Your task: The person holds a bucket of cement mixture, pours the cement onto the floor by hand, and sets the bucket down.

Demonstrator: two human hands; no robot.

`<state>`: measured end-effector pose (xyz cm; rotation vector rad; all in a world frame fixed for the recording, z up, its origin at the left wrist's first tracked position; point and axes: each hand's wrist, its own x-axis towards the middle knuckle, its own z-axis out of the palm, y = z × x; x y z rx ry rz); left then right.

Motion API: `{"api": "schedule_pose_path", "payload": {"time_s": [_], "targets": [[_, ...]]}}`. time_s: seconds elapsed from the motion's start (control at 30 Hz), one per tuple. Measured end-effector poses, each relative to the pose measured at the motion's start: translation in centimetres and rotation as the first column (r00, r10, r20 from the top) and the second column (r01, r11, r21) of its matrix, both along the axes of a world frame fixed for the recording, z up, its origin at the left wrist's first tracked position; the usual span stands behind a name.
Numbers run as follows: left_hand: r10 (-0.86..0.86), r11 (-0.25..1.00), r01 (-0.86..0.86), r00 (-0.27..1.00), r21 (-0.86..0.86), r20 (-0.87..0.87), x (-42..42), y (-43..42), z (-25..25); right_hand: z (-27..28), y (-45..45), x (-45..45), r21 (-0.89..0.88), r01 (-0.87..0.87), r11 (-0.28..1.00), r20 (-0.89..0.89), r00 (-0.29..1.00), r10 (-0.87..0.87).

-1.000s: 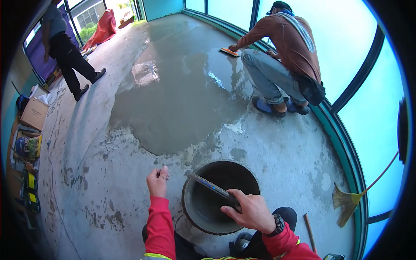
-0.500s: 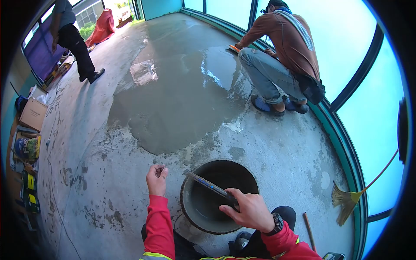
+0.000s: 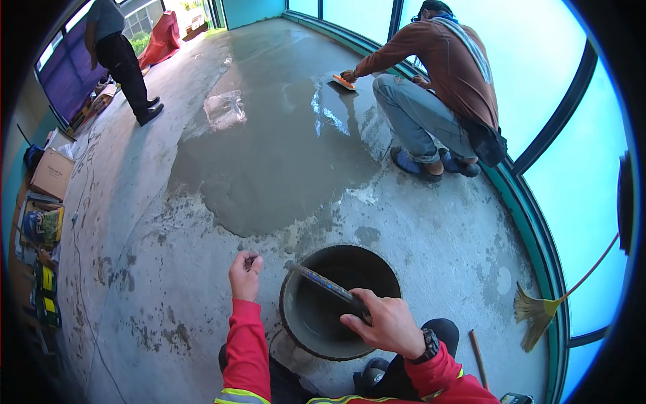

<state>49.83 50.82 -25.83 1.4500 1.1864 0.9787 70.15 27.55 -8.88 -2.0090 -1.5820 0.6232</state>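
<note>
We are holding the tool [image 3: 326,285] aslant over the bucket [image 3: 306,322], our right hand [image 3: 390,325] gripping it, our left hand [image 3: 245,279] half-curled, whether empty we cannot tell, and shifting the tool calls for clearing the rim [image 3: 282,303].

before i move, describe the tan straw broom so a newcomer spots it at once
Follow the bright blue window wall down the right side. By its teal sill, a tan, fan-shaped straw broom has a thin reddish handle. Its flared bristles distinguish it from the bare brown stick nearby.
</note>
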Motion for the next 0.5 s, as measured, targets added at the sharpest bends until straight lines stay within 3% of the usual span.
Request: {"api": "schedule_pose_path", "payload": {"time_s": [0.5], "targets": [[0.032,0.999,-0.032,0.999,0.033,-0.012,-0.46,-0.34,0.53,0.27,-0.25,-0.14,-0.036,-0.009,0.999,0.007,1.000,0.009]]}}
